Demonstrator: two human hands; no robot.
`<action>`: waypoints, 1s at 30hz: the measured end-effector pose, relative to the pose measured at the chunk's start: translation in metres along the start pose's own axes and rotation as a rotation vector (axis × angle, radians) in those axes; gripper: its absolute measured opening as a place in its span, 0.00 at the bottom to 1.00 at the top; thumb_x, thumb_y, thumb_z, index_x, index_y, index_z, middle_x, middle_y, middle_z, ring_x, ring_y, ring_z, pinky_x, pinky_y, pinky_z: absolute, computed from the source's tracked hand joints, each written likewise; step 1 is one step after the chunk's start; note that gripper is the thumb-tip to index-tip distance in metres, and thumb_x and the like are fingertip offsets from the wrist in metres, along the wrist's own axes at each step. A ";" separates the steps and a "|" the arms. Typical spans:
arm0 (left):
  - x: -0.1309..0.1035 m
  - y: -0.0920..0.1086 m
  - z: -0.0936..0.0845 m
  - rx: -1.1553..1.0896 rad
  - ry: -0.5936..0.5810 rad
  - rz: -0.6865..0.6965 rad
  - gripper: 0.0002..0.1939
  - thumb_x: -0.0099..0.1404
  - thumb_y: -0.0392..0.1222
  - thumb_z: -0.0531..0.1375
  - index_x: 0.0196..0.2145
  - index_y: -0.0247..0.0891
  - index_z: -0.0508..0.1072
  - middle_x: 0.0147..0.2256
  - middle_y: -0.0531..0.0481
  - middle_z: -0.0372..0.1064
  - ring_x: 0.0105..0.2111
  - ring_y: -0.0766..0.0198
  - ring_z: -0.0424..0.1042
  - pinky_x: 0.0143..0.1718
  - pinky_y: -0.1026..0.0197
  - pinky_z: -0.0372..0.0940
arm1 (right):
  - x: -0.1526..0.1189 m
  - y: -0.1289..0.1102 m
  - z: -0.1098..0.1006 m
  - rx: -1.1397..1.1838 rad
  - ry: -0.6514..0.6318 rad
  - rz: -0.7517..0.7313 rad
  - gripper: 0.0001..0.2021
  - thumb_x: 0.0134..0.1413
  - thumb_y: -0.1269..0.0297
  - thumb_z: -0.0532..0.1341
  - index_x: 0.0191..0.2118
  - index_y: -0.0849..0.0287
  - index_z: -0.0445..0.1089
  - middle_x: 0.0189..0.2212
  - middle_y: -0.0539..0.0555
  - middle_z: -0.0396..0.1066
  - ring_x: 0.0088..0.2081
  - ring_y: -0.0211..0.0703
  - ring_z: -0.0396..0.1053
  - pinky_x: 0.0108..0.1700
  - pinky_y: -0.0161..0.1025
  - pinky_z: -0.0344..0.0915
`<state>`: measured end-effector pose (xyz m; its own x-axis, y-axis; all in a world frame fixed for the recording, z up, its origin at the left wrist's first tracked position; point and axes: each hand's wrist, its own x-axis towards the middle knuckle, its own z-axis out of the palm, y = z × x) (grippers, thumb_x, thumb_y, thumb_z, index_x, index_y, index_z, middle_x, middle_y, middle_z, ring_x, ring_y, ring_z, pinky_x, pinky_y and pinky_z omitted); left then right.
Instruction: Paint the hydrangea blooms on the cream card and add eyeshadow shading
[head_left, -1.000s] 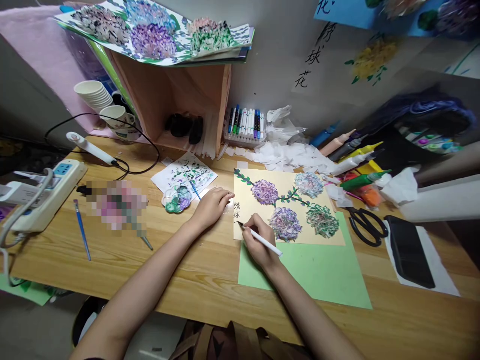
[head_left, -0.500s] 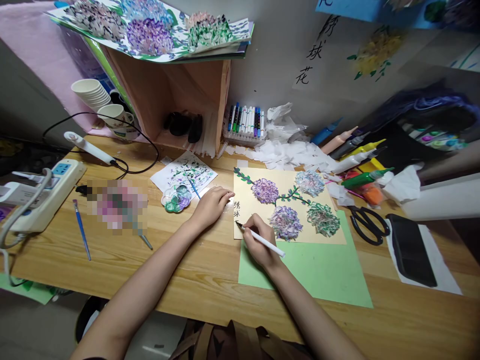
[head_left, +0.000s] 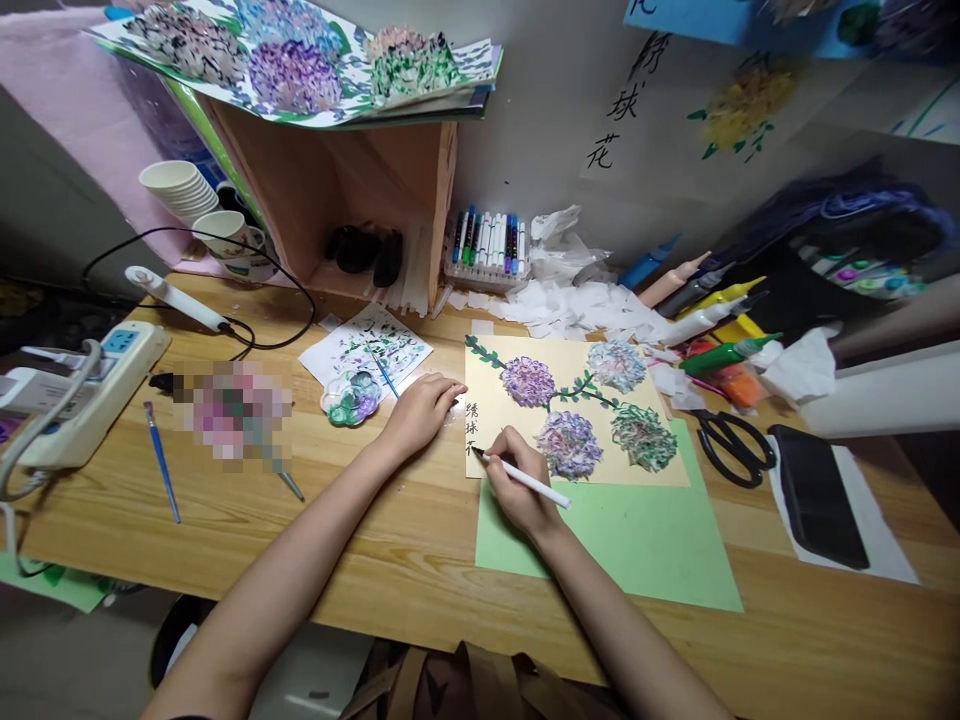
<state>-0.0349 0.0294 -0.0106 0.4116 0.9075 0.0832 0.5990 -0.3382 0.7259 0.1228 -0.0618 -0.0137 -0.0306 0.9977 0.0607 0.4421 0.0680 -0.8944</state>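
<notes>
In my right hand (head_left: pixel 519 478) is a white marker pen (head_left: pixel 536 487), its black tip on the lower left corner of a cream sheet (head_left: pixel 517 440). Black Chinese characters (head_left: pixel 471 428) run down that sheet's left edge. Several crinkled flower heads, one of them purple (head_left: pixel 528 382), sit on the sheet, joined by a painted green vine (head_left: pixel 576 392). My left hand (head_left: pixel 426 412) lies flat with fingers stretched, the tips at the sheet's left edge. A green sheet (head_left: pixel 600 540) lies partly under the cream one.
Left of my hands are a flower-shaped palette (head_left: pixel 351 398), a blue paintbrush (head_left: pixel 163 465) and a power strip (head_left: pixel 97 395). Black scissors (head_left: pixel 736 448) and a phone (head_left: pixel 817 497) lie at right. Behind stand a marker box (head_left: pixel 489 245), paper scraps (head_left: pixel 570 308) and paint bottles (head_left: pixel 705 318).
The pen tip has shifted slightly, and the lowest character now shows more strokes. My left hand stays put, while the whole view has slid a little.
</notes>
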 end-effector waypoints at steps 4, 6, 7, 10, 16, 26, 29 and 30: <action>0.000 0.000 0.000 -0.002 -0.004 -0.006 0.16 0.68 0.41 0.48 0.39 0.38 0.74 0.39 0.47 0.73 0.40 0.60 0.69 0.43 0.58 0.62 | 0.000 0.000 0.001 -0.014 0.001 -0.004 0.06 0.44 0.73 0.53 0.23 0.56 0.54 0.19 0.44 0.54 0.22 0.35 0.53 0.25 0.33 0.49; 0.000 0.000 0.000 -0.004 -0.005 -0.006 0.16 0.68 0.41 0.48 0.39 0.38 0.74 0.39 0.47 0.73 0.40 0.60 0.69 0.44 0.58 0.62 | 0.000 -0.001 0.001 -0.005 -0.002 -0.004 0.06 0.45 0.73 0.52 0.23 0.56 0.55 0.19 0.44 0.54 0.22 0.35 0.53 0.25 0.33 0.49; 0.000 0.000 0.000 -0.005 -0.005 -0.004 0.16 0.68 0.41 0.48 0.39 0.38 0.74 0.39 0.47 0.73 0.40 0.60 0.69 0.44 0.58 0.61 | 0.000 -0.002 0.000 -0.001 0.000 -0.001 0.05 0.45 0.72 0.52 0.24 0.56 0.55 0.19 0.44 0.55 0.22 0.34 0.53 0.25 0.33 0.49; 0.000 0.000 0.000 -0.002 0.002 0.000 0.16 0.68 0.41 0.48 0.39 0.38 0.74 0.38 0.47 0.73 0.40 0.60 0.69 0.44 0.58 0.61 | 0.001 -0.001 -0.001 0.007 -0.006 0.002 0.06 0.44 0.73 0.53 0.23 0.57 0.55 0.19 0.44 0.54 0.21 0.34 0.53 0.24 0.33 0.49; 0.001 -0.002 -0.002 -0.007 -0.012 0.010 0.16 0.68 0.42 0.48 0.39 0.37 0.75 0.36 0.47 0.73 0.39 0.60 0.69 0.43 0.58 0.61 | 0.000 0.003 0.000 0.059 0.045 0.000 0.08 0.45 0.74 0.53 0.22 0.56 0.54 0.17 0.43 0.52 0.21 0.34 0.51 0.24 0.33 0.49; -0.013 0.030 -0.026 -0.182 -0.169 0.084 0.21 0.69 0.43 0.45 0.58 0.43 0.61 0.36 0.48 0.64 0.39 0.63 0.64 0.45 0.59 0.60 | -0.004 -0.021 -0.040 0.403 0.113 -0.120 0.09 0.57 0.64 0.54 0.42 0.56 0.66 0.36 0.55 0.69 0.39 0.43 0.67 0.40 0.40 0.64; -0.018 0.044 -0.020 -0.282 -0.211 0.114 0.19 0.68 0.43 0.48 0.54 0.43 0.66 0.35 0.48 0.65 0.38 0.63 0.65 0.43 0.61 0.60 | -0.004 -0.022 -0.057 0.449 0.065 -0.076 0.08 0.57 0.62 0.54 0.40 0.56 0.67 0.32 0.53 0.70 0.35 0.42 0.68 0.37 0.38 0.64; -0.019 0.047 -0.017 -0.311 -0.216 0.115 0.18 0.68 0.44 0.48 0.53 0.42 0.68 0.35 0.48 0.65 0.38 0.63 0.65 0.43 0.61 0.60 | -0.005 -0.021 -0.061 0.457 0.058 -0.074 0.08 0.57 0.61 0.55 0.39 0.56 0.67 0.31 0.53 0.69 0.35 0.41 0.68 0.36 0.38 0.64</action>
<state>-0.0261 -0.0002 0.0335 0.6186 0.7838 0.0547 0.3177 -0.3132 0.8950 0.1687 -0.0680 0.0321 0.0086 0.9895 0.1443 -0.0004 0.1444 -0.9895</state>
